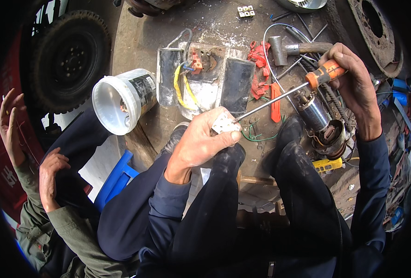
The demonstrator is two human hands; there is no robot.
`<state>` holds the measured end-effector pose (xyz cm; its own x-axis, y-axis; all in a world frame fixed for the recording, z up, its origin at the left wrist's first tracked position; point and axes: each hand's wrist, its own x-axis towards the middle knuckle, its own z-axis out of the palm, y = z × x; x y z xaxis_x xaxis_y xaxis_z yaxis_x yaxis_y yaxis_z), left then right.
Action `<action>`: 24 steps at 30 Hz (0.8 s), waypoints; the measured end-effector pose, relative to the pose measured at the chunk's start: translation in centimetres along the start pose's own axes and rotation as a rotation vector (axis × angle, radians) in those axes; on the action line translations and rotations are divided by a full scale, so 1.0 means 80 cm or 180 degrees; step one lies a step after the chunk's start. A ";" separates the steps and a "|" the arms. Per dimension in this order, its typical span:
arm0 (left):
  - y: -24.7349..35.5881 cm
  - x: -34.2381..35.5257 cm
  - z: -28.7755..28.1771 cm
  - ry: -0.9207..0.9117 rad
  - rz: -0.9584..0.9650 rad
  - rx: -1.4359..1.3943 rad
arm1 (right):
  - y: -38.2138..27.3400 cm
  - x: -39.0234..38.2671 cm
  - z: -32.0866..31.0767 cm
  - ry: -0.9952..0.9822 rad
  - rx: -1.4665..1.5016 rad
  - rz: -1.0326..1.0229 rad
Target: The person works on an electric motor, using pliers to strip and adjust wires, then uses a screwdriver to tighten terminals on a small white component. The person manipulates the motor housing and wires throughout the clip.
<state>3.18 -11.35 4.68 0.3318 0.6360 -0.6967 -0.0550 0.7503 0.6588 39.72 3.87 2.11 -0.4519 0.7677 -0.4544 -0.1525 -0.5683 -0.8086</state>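
Observation:
In the middle, my left hand (200,141) pinches a small white terminal block (225,124) between thumb and fingers. My right hand (356,83) is closed round the orange and black handle of a screwdriver (325,74). Its long shaft slants down to the left, and the tip meets the block or lies right against it; the exact contact is too small to tell. Just beyond my left hand lies a metal housing (203,90) with two black cylinders, an orange-red connector (196,61) and yellow-sleeved wires (177,88).
A white plastic bucket (107,104) stands left of the housing. A hammer (303,47), red cutter (275,103), motor part (314,113) and metal rods lie at right. Another white terminal block (246,11) sits far back. A co-worker's hands (51,173) are at left, by a wheel (71,60).

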 end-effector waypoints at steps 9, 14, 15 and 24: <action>0.007 0.001 0.005 0.0092 0.0024 0.0585 | -0.015 -0.005 0.003 -0.0261 -0.0304 -0.0485; 0.010 -0.001 0.005 0.0208 0.0154 0.0800 | -0.048 -0.007 0.028 0.0402 -0.1394 0.0452; 0.011 -0.001 0.003 0.0199 0.0129 0.0772 | -0.051 -0.007 0.036 0.0348 -0.1426 0.0426; 0.008 -0.003 -0.002 0.0085 0.0034 0.0420 | -0.029 -0.005 0.023 0.0003 -0.0784 0.0070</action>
<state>2.95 -10.99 5.25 0.3064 0.6497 -0.6957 0.0667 0.7144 0.6965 38.63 4.33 4.84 -0.4520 0.7563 -0.4731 0.0764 -0.4956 -0.8652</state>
